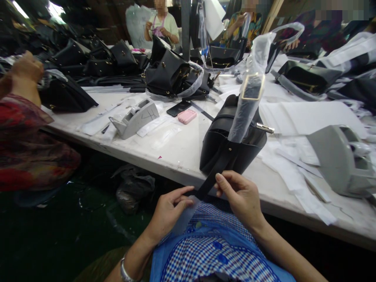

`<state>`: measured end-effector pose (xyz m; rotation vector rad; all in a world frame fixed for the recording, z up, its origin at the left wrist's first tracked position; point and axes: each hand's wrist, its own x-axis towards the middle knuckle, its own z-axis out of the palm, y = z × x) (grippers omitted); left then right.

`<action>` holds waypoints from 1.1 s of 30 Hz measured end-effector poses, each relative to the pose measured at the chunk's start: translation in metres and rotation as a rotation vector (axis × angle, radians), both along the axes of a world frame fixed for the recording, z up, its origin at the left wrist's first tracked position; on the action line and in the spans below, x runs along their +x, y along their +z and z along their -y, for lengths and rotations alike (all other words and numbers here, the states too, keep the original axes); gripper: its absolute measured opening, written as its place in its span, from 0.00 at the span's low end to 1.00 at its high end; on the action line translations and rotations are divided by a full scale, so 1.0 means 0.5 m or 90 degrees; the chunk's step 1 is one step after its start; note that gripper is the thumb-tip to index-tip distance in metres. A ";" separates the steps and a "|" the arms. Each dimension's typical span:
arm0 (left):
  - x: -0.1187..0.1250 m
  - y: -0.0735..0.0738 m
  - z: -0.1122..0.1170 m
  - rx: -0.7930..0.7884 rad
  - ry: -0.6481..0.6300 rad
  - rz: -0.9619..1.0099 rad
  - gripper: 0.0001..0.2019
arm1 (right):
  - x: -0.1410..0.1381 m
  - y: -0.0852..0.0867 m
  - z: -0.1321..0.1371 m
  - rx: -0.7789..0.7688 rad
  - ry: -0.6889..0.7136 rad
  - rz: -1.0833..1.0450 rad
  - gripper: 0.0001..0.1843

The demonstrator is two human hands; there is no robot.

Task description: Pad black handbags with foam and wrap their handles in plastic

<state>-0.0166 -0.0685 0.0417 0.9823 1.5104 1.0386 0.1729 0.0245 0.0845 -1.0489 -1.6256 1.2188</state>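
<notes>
A black handbag point(223, 133) stands at the near edge of the white table point(182, 152). Its black strap point(211, 178) runs down off the table toward my lap; higher up the strap is sleeved in clear plastic wrap point(249, 98). My left hand point(170, 209) pinches the lower end of the strap together with a pale translucent strip point(186, 215). My right hand point(241, 196) pinches the strap just above, fingers closed on it.
A grey tape dispenser point(136, 117), a black phone point(178, 108) and a pink case point(187, 116) lie left of the bag. Another grey dispenser point(340, 160) and paper strips sit at right. Black bags pile up behind. A person's sleeve point(26, 145) is at left; others work opposite.
</notes>
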 end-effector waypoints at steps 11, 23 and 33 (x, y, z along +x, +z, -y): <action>-0.009 -0.010 0.007 0.011 -0.052 -0.011 0.23 | -0.002 -0.005 -0.003 0.017 -0.001 0.012 0.14; -0.006 -0.013 0.004 -0.023 -0.055 0.080 0.34 | 0.000 -0.021 -0.009 -0.005 0.024 -0.022 0.15; -0.006 -0.018 -0.003 -0.036 -0.045 0.091 0.37 | 0.005 -0.031 -0.008 -0.018 0.055 -0.049 0.13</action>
